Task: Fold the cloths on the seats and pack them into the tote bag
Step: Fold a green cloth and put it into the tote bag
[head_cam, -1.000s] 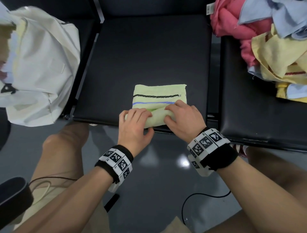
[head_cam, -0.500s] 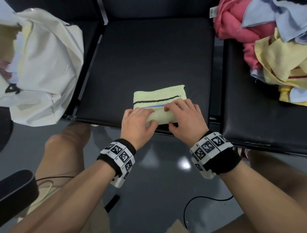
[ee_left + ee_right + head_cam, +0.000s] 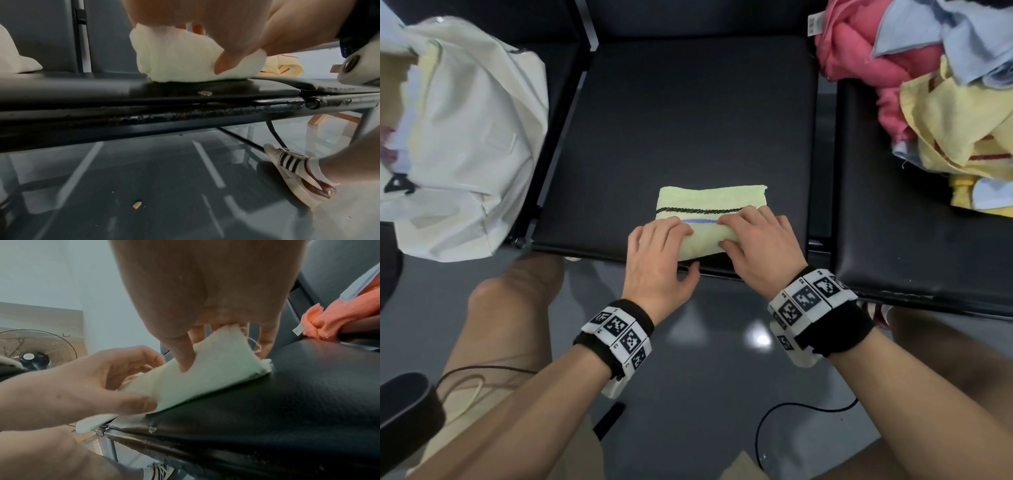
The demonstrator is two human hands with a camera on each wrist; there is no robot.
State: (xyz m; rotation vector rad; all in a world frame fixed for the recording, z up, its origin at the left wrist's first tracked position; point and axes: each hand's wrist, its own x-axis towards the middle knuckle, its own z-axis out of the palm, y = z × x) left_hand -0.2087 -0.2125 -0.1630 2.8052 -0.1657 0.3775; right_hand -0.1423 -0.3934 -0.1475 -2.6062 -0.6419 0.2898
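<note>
A pale green cloth (image 3: 709, 200) with a black and a blue stripe lies partly folded near the front edge of the middle black seat (image 3: 688, 120). My left hand (image 3: 657, 253) grips the near fold at its left end, thumb underneath. My right hand (image 3: 756, 246) pinches the same fold at its right end, fingers over the top and thumb on the front face (image 3: 186, 360). The left wrist view shows the lifted fold (image 3: 174, 55) bulging above the seat. The cream tote bag (image 3: 465, 137) sits on the left seat, its mouth at the frame's left edge.
A heap of loose cloths, pink (image 3: 859, 58), light blue (image 3: 969, 31) and yellow (image 3: 962, 113), fills the back of the right seat (image 3: 914, 240). My knees are below the seats' front edge. A black cable (image 3: 791, 411) lies on the grey floor; a fan (image 3: 30, 352) stands off to the left.
Both hands have carried the near fold of the green cloth farther away from me, over the blue stripe and toward the black one. The visible far part of the cloth has shrunk.
</note>
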